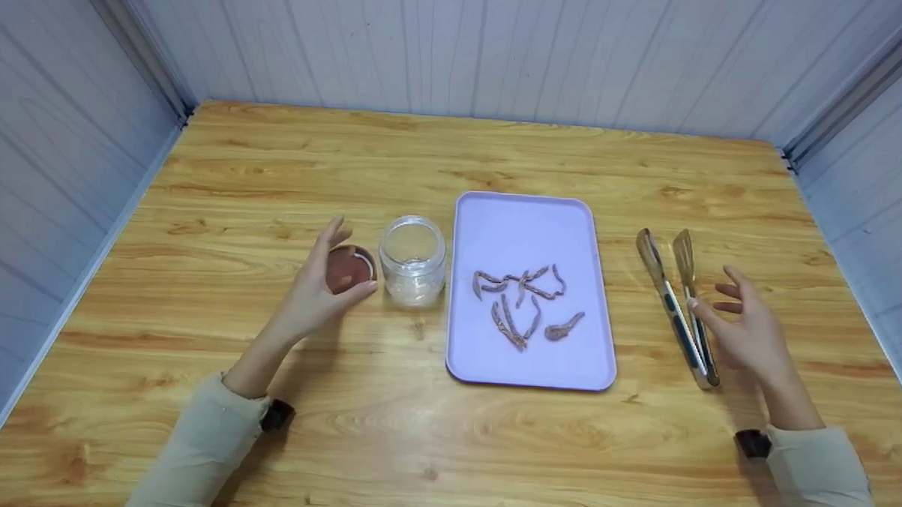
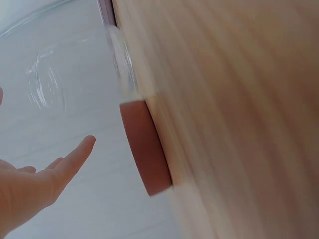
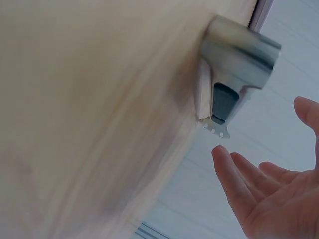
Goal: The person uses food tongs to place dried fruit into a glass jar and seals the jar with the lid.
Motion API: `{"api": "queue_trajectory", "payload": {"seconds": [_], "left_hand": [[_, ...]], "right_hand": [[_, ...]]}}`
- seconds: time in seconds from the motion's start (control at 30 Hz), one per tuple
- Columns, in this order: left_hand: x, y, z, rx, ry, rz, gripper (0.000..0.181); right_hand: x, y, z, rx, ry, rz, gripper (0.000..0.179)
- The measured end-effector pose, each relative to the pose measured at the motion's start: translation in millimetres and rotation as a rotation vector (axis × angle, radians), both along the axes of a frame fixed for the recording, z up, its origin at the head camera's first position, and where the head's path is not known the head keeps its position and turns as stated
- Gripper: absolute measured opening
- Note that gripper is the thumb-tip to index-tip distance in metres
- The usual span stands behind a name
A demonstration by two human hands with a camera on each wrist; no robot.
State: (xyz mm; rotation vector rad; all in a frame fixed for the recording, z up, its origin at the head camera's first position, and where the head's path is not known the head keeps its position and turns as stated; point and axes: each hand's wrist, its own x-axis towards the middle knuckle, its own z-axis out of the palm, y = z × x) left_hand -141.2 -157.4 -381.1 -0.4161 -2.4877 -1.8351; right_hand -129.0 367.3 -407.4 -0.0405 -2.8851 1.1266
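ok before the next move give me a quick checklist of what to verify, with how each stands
1. Lid off the jar: ok, it lies on the table beside it.
2. Jar upright, mouth uncovered: ok.
3. Brown strips within the rim of the tray: ok.
4. Left hand gripping the lid: not ok, fingers apart from it.
5. Right hand gripping the tongs: not ok, fingers clear of them.
6. Jar clean inside: cannot tell.

Head cam: high, facing fwd + down over most of wood-grain counter (image 1: 429, 448); L wrist cam: low, close, rolled sideways, facing round reddish-brown lid (image 2: 145, 148); R wrist cam: same, facing silver metal tongs (image 3: 239, 50); head shares lid w/ L, tongs w/ R.
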Motion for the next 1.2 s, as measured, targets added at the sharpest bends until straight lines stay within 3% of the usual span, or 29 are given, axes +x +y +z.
{"api": "queue_trajectory", "payload": {"seconds": [0.07,0.23,0.5,0.63,0.93,1.2], "left_hand": [[1.9,7.1,6.7,0.017,-0.023,-0.008,0.086],[0.4,17.5,9.7,0.023,-0.064,-0.034,0.089],[-6.8,28.2,8.2,-0.016,-0.004,-0.071,0.091],[-10.6,32.2,9.3,-0.036,0.003,-0.062,0.091],[-18.6,36.0,9.1,-0.050,-0.055,-0.055,0.094],[-20.7,37.9,9.2,-0.069,-0.047,-0.053,0.094]], "right_hand": [[0.1,-1,-0.1,0.008,-0.015,0.008,0.078],[0.1,-3,-1.1,0.054,-0.059,0.036,0.081],[-3.5,-8,-7.3,0.090,-0.075,0.124,0.083],[-6.3,-11,-11.0,0.122,-0.045,0.146,0.082],[-12.1,-12,-16.3,0.232,0.000,0.146,0.088],[-12.8,-10,-18.7,0.252,0.038,0.168,0.086]]}}
